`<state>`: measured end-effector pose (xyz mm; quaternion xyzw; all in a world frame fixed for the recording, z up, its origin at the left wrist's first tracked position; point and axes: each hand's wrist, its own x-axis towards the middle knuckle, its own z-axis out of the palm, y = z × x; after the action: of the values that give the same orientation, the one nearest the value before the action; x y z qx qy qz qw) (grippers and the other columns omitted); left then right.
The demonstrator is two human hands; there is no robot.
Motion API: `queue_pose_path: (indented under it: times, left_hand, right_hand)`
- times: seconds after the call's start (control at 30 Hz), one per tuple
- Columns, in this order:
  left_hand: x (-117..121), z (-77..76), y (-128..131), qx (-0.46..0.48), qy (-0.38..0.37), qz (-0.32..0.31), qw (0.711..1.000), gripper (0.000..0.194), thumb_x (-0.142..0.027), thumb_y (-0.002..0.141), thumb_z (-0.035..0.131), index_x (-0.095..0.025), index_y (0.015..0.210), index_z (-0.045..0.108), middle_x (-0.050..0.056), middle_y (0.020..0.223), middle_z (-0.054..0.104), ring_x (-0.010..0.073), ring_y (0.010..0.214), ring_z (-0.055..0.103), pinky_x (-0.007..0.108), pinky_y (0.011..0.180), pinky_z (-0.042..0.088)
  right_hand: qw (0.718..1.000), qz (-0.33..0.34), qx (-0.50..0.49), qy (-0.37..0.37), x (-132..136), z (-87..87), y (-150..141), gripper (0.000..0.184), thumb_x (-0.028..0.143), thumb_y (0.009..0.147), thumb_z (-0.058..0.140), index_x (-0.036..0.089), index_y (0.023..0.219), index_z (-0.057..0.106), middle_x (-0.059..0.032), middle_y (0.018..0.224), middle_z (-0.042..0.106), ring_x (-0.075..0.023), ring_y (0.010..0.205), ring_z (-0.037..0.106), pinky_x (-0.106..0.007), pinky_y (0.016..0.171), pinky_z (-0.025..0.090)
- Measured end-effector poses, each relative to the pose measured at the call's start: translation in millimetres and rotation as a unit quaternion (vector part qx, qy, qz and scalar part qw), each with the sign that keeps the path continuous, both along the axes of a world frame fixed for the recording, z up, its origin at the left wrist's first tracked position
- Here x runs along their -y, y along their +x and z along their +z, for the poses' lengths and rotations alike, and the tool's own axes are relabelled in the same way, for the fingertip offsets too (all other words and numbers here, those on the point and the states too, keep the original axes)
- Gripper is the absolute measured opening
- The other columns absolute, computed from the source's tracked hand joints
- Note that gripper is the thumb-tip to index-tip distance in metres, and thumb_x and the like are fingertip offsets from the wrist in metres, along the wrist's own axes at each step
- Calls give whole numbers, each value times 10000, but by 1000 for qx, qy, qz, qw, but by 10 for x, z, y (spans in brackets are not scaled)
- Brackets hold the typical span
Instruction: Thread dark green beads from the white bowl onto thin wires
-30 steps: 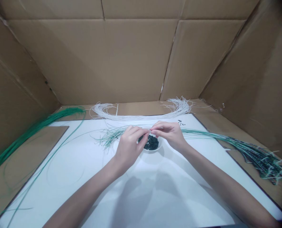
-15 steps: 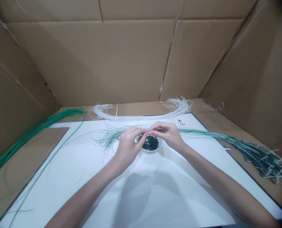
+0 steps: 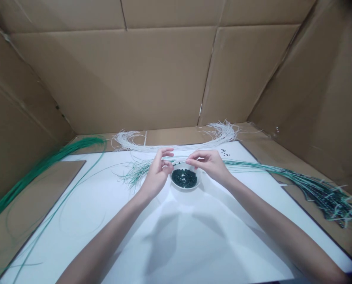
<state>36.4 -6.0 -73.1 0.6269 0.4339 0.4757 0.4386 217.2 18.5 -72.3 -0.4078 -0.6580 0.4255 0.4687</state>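
Observation:
A small white bowl (image 3: 185, 189) of dark green-black beads (image 3: 184, 178) stands on the white board, beneath my two hands. My right hand (image 3: 210, 163) pinches a thin white cord (image 3: 182, 161) between thumb and fingertips above the bowl's far rim. One or two dark specks, which look like beads, show near the cord's left end. My left hand (image 3: 158, 169) is at the bowl's left side, thumb and fingers apart, with nothing visible in its grasp. Behind both hands runs a bundle of green strands (image 3: 247, 164), partly hidden by them.
White strands (image 3: 176, 148) lie curved along the board's far edge. Green strands (image 3: 45, 169) hang at left. Beaded strand ends (image 3: 326, 197) rest at right. Several loose dark beads (image 3: 225, 153) sit behind my right hand. Cardboard walls (image 3: 111, 79) enclose the white board (image 3: 105, 221).
My left hand has parted from the right, moving left and spreading its fingers. The cord and more of the bowl now show. My right hand has stayed nearly in place.

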Motion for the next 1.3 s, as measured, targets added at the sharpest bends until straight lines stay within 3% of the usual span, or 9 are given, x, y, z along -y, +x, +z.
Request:
queue_pose_path:
  times: [0.23, 0.53, 0.7, 0.83, 1.0, 1.13, 1.3]
  left_hand:
    - [37, 3, 24, -10, 27, -41, 999, 495, -138, 745, 489, -318, 1188, 361, 37, 1071, 458, 65, 681, 519, 247, 734, 453]
    - [-18, 24, 2, 52, -102, -45, 992, 514, -106, 671, 520, -271, 1149, 425, 31, 1019, 500, 74, 690, 529, 261, 742, 455]
    - [-89, 167, -205, -4, -198, -147, 969, 306, -265, 778, 483, -205, 1070, 556, 73, 1120, 559, 190, 1008, 533, 354, 915, 375]
    - [-133, 255, -384, -25, -182, -182, 966, 368, -371, 846, 380, -179, 1082, 587, 74, 1145, 592, 220, 1147, 464, 381, 1018, 267]
    - [-132, 200, -308, -30, -181, -176, 967, 433, -459, 838, 374, -168, 1057, 608, 79, 1066, 641, 228, 1120, 501, 369, 1005, 291]
    - [-36, 99, -85, -104, -100, -153, 978, 338, -380, 785, 493, -174, 1014, 635, 54, 1030, 658, 225, 1004, 575, 329, 897, 400]
    - [78, -14, 91, -212, -9, -18, 977, 235, -290, 767, 507, -170, 857, 689, 33, 789, 706, 193, 745, 640, 266, 702, 460]
  right_hand:
    - [996, 57, -1, -63, 10, -34, -52, 202, 337, 578, 718, 146, 628, 674, -23, 622, 634, -88, 505, 499, -217, 475, 439]
    - [989, 60, -16, -132, -5, -39, -59, 275, 390, 607, 679, 120, 659, 680, -28, 599, 617, -85, 512, 496, -206, 472, 426]
    - [994, 37, 45, -98, 1, -68, -61, 264, 373, 623, 662, 109, 636, 666, -23, 573, 601, -76, 464, 464, -207, 455, 402]
    - [993, 41, 82, -74, 11, -103, -62, 260, 370, 651, 630, 112, 638, 665, -21, 551, 587, -88, 467, 465, -212, 449, 396]
    - [992, 39, 96, -72, 21, -123, -86, 256, 364, 658, 618, 115, 659, 675, -26, 570, 602, -95, 485, 474, -208, 448, 394]
    - [991, 17, 126, -41, 51, -84, -113, 224, 335, 651, 628, 120, 651, 692, -39, 599, 644, -102, 513, 501, -205, 480, 388]
    - [987, -4, 160, -29, 57, -58, -105, 218, 330, 648, 632, 121, 634, 695, -48, 602, 661, -119, 550, 537, -210, 516, 392]
